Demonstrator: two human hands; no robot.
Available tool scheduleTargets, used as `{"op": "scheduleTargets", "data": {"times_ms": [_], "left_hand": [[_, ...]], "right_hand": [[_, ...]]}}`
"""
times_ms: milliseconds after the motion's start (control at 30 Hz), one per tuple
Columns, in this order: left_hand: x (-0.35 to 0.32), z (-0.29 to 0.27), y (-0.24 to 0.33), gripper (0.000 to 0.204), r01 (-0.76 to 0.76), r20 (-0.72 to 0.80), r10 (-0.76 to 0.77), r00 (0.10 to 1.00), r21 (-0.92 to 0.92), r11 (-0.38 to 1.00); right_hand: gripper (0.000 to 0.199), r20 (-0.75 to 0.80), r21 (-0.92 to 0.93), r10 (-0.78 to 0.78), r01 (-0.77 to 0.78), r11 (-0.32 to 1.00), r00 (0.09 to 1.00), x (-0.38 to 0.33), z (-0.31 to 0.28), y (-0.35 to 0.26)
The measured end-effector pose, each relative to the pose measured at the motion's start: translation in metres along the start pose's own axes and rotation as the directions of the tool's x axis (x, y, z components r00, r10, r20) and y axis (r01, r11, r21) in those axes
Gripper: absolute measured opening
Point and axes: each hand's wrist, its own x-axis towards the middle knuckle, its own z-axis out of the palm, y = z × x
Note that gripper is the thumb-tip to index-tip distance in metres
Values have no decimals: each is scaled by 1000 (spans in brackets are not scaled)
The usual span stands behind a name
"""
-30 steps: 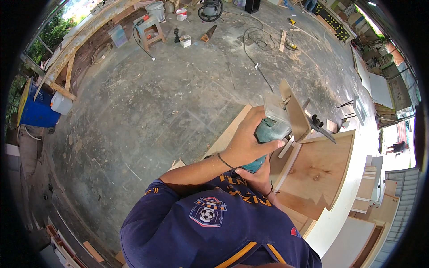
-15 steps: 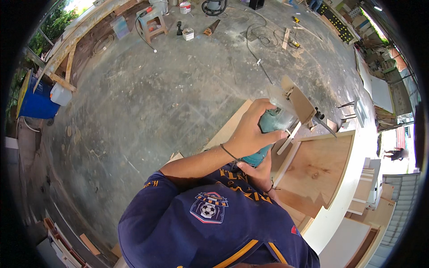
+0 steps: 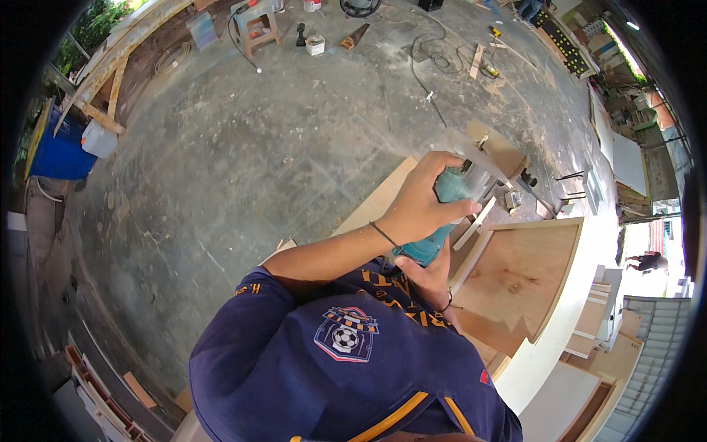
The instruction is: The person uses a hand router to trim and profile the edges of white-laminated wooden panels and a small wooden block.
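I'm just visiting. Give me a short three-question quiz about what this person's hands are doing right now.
1. True or false: both hands grip the teal power tool.
2. Which hand wraps the tool's top: A) left hand, B) right hand?
3. Fill in: the tool is held over the edge of a ____ cabinet panel.

Key: 1 true; 2 A; 3 wooden.

Both hands clenched, held close together

The left hand [image 3: 420, 210] is curled tight above; the right hand [image 3: 431, 276] is closed just beneath it.
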Motion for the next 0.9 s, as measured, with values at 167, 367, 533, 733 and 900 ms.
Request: {"op": "scheduleTargets", "data": {"times_ms": [167, 367, 533, 733, 900], "left_hand": [[2, 1, -1, 63, 36, -9, -36, 999, -15, 999], [3, 1, 1, 64, 64, -10, -64, 998, 9, 998], [2, 1, 1, 63, 73, -2, -73, 997, -10, 997], [3, 3, -2, 60, 0, -32, 0, 999, 4, 1000], [2, 3, -4, 58, -11, -27, 10, 1000, -42, 999]], "right_hand": [[85, -3, -24, 21, -21, 1000, 1000, 0, -2, -3], [85, -6, -20, 36, -36, 999, 999, 0, -1, -3], [86, -1, -15, 27, -27, 1000, 1000, 0, -2, -2], [85, -4, -28, 19, -19, 999, 1000, 2, -1, -4], [83, -6, -37, 7, -7, 999, 1000, 2, 0, -4]]}}
